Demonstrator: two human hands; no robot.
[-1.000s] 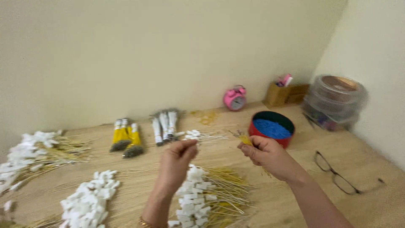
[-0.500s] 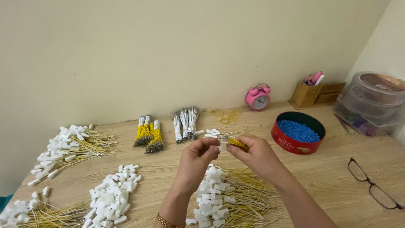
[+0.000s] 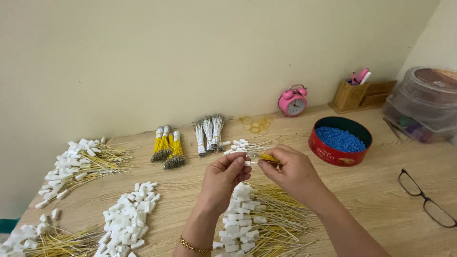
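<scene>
Hands meet mid-frame above the worktop (image 3: 381, 200): left hand (image 3: 223, 183) pinches a small white connector (image 3: 247, 162), right hand (image 3: 293, 171) grips a yellow wire (image 3: 269, 158), fingers closed on both (the join itself is hard to make out). Below lies a wire heap (image 3: 259, 221), cut off by the bottom edge. Farther back, right: one red tin (image 3: 333, 153) of blue beads, one pink clock (image 3: 293, 101).
</scene>
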